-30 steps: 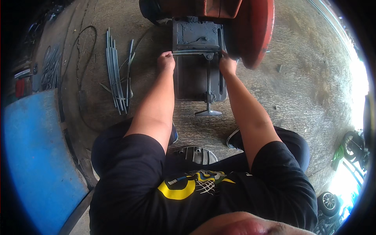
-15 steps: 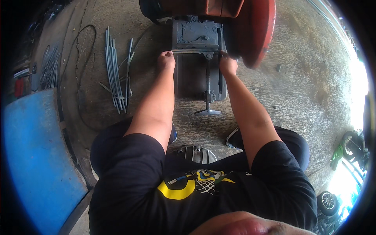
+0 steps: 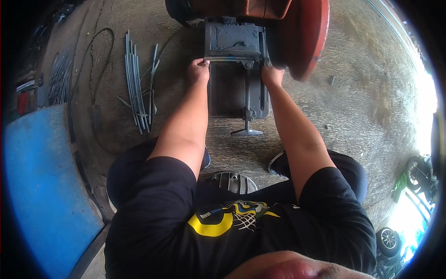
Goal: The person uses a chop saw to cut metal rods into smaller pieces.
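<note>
Thin metal rods (image 3: 225, 59) lie crosswise in the grey vise (image 3: 232, 90) of a cut-off saw, against its upper jaw. My left hand (image 3: 199, 72) pinches their left end between thumb and fingers. At the right side of the vise, just beside the saw's red wheel guard (image 3: 309, 44), my right hand (image 3: 272, 76) is closed near the far end of the rods. Its fingertips are mostly hidden, so what they grip does not show. The vise's screw and T-shaped handle (image 3: 246, 133) point toward me.
Several cut grey rods (image 3: 134, 88) lie on the worn floor to the left, near a dark cable (image 3: 111, 46). A blue panel (image 3: 46, 186) stands at lower left. A round ribbed metal piece (image 3: 232, 182) sits between my feet. Wheels (image 3: 388, 238) show at far right.
Both hands have shifted slightly to the right along the vise, and the left thumb now reaches over the rods' end. The saw and the vise handle look the same.
</note>
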The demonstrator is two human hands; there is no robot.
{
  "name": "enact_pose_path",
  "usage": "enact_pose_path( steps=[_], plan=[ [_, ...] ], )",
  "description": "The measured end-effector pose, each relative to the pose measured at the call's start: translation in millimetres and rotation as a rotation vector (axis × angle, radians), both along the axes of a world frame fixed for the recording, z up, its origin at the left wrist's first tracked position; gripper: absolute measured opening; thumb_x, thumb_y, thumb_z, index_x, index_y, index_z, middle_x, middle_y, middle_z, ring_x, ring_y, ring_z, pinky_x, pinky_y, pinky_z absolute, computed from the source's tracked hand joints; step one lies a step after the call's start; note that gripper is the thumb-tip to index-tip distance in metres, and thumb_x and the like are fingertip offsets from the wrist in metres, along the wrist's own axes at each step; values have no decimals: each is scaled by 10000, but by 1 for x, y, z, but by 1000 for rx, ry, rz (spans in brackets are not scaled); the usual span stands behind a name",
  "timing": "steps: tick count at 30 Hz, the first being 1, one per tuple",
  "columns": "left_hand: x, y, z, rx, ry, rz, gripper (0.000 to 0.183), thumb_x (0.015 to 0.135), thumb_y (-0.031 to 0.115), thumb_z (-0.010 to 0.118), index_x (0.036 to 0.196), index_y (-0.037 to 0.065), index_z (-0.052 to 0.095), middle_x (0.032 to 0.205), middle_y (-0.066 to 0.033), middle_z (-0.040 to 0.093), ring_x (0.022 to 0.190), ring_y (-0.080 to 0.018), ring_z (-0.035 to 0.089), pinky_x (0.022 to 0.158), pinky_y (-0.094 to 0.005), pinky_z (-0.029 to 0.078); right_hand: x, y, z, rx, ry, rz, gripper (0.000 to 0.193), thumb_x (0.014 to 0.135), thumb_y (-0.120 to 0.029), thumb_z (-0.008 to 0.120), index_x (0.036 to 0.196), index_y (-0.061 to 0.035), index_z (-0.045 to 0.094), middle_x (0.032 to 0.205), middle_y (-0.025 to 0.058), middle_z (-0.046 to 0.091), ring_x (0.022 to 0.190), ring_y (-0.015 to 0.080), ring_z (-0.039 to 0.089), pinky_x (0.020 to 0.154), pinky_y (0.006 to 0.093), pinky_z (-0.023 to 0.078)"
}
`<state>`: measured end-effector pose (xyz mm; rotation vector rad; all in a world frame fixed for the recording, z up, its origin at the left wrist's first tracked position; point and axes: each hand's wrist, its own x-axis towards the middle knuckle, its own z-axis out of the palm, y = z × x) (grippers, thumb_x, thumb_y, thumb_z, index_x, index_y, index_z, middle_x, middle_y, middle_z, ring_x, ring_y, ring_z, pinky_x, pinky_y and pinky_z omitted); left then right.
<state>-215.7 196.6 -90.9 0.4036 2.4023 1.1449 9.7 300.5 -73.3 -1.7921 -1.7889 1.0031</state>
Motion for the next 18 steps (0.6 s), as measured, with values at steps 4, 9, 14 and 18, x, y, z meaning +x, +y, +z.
enact_pose_path(
  steps=[4, 9, 14, 18],
  plan=[
    [3, 2, 0, -16, 27, -21, 298, 791, 166, 733, 1036, 17, 649, 927, -92, 693, 841, -162, 651, 790, -281, 499, 4, 2, -3, 1, -55, 21, 459, 754, -196, 601, 1163, 7, 548, 1151, 291, 558, 1107, 446, 501, 973, 451, 393],
    [5, 1, -1, 17, 21, 9, 271, 806, 181, 718, 1013, 16, 657, 920, -91, 694, 837, -162, 653, 784, -281, 499, 5, -4, 5, -64, -49, -12, 457, 744, -203, 613, 1146, 6, 554, 1142, 284, 565, 1096, 445, 508, 965, 449, 398],
    [3, 1, -5, 4, 34, 28, 233, 826, 184, 697, 992, 24, 665, 909, -86, 693, 832, -164, 654, 778, -281, 497, 10, -2, -7, -85, -69, -57, 399, 748, -282, 577, 1069, -47, 610, 1050, 233, 624, 1035, 423, 574, 945, 449, 434],
    [-1, 3, -5, -17, 77, 23, 220, 833, 189, 690, 988, 35, 669, 907, -83, 693, 827, -165, 653, 773, -285, 497, 15, 2, -35, -27, -16, -152, 376, 728, -166, 601, 1058, 14, 596, 1063, 267, 604, 1039, 427, 555, 917, 444, 434]
  ],
)
